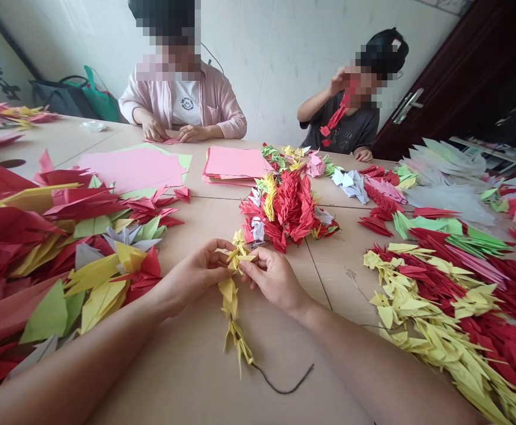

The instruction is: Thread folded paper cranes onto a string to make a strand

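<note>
A string of folded yellow paper pieces [228, 300] runs between my hands and trails down onto the table, its dark cord [280, 391] curling out at the lower end. My left hand [207, 265] pinches the upper part of the string from the left. From the other side, my right hand [273, 276] grips a yellow piece between thumb and fingers. Just beyond my hands sits a heap of red, white and yellow folded paper strings [288, 206]. Some of my fingertips are hidden behind the paper.
Large folded paper pieces [63, 248] are piled at the left. Yellow strings [417, 313] and red ones lie at the right. A stack of pink sheets [235, 162] stands farther back. Across the table [187, 360], one person [185, 100] handles pink paper; another [342, 112] lifts a red string.
</note>
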A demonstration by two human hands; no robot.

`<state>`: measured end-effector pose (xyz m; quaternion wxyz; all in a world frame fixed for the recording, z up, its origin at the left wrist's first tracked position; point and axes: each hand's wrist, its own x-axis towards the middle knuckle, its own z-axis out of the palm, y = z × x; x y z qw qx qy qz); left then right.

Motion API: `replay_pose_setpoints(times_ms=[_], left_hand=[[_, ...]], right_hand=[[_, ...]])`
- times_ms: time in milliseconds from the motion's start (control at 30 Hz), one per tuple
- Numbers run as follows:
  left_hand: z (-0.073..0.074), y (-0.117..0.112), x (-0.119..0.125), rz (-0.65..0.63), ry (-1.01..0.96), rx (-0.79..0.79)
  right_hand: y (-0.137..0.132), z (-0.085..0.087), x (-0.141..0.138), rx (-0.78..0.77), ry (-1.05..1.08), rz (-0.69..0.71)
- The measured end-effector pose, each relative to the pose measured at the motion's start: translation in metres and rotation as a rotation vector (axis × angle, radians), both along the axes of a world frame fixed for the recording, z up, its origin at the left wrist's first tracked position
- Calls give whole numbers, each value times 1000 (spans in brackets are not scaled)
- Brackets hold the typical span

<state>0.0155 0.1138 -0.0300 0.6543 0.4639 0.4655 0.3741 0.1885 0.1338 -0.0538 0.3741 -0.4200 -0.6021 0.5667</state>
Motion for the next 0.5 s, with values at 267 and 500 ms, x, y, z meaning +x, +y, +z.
replay_pose_setpoints(times_ms=[267,500], left_hand=[[6,-4,3,-22,12,-98],[6,-3,2,38,9,-125]], right_hand=[[0,-2,2,89,-85,-59],[-1,-2,4,176,-195,-156]])
